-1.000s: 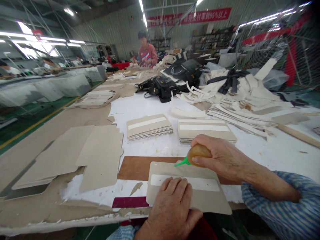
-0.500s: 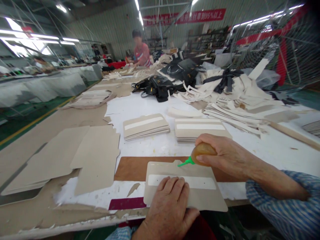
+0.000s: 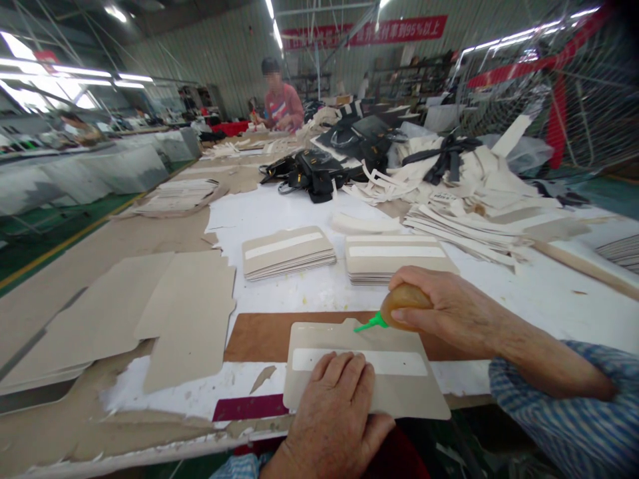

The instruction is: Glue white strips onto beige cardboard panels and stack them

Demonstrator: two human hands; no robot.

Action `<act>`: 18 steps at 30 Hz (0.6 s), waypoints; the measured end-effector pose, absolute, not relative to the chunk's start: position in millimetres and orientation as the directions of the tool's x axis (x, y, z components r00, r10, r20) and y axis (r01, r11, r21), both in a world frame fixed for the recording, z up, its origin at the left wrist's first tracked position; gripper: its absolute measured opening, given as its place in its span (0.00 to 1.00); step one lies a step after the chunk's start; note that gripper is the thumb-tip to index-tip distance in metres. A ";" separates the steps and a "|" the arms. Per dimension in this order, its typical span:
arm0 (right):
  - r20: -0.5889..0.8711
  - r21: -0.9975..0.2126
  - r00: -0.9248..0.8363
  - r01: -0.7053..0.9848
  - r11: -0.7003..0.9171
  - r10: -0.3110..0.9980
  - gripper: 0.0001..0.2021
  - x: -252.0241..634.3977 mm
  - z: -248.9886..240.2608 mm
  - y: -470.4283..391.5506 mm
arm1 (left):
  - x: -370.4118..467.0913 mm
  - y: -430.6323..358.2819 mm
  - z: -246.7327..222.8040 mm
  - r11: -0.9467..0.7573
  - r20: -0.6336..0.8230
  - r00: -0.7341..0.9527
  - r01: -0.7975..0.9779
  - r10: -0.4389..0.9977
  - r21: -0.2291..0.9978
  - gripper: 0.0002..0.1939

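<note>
My left hand lies flat, fingers stretched out, on a beige panel with a white strip across it. The panel overhangs the table's front edge and rests partly on a brown board. My right hand is wrapped round an amber squeeze bottle with a green nozzle. The nozzle tip points down at the panel's far edge, near a small tab; whether it touches I cannot tell. A thin shiny line runs along that edge, left of the tip.
Behind the panel stand two stacks of similar panels, a left stack and a right stack. Larger beige sheets lie at left. Black bag pieces and pale strips are heaped further back. A person works at the far end.
The whole view has shifted slightly. Both hands, the bottle and the panel keep nearly the same places relative to each other. The far person's arms have moved a little.
</note>
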State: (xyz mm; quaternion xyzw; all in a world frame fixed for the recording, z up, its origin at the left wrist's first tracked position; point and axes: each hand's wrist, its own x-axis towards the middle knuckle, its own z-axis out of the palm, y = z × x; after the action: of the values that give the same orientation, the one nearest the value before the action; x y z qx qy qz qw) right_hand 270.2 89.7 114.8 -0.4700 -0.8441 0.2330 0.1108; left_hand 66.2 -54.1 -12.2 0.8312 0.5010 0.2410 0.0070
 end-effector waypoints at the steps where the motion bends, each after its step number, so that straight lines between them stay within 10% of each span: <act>1: -0.019 -0.488 -0.544 0.737 0.467 0.839 0.07 266.7 115.9 88.8 | 66.2 -54.2 -12.4 -0.496 0.391 0.380 0.830 0.838 0.256 0.26; 18: -0.095 -0.489 -0.443 0.801 0.346 0.891 0.09 293.7 115.3 88.2 | 64.4 -53.1 -9.9 -0.515 0.413 0.407 0.835 0.815 0.194 0.26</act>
State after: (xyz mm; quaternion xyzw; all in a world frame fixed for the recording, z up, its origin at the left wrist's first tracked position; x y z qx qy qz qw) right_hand 293.7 88.2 115.3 -0.5192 -0.8149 0.2397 0.0943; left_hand 64.4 -53.1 -9.9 0.8385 0.4919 0.2335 -0.0215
